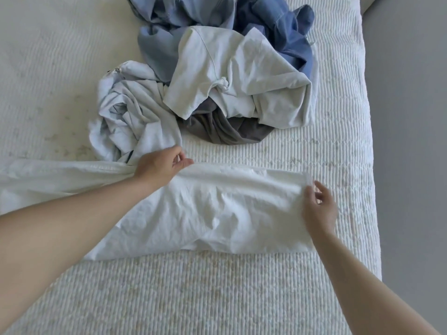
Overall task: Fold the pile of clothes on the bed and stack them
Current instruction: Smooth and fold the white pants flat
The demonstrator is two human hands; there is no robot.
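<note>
White shirt (pixel 217 209) lay wrinkled, soft, at centre of ribbed quilt (pixel 217 298). Left hand (pixel 159 169) pinched its top edge; right hand (pixel 319 209) pinched the 3 o'clock corner. Crumpled pile (pixel 217 76) at 12 o'clock.

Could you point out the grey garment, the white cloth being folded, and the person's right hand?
grey garment (pixel 227 131), head view, its bunched middle.
white cloth (pixel 217 209), head view, its flat centre.
right hand (pixel 319 209), head view, its back.

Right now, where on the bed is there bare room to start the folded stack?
Bare bedspread runs along the near edge, between the white garment and the camera, flanked by both forearms. The far-left stretch beside the pile of clothes is also free. A narrow strip lies right of the pile, near the bed's edge. The centre is crowded: left hand and right hand work there.
</note>
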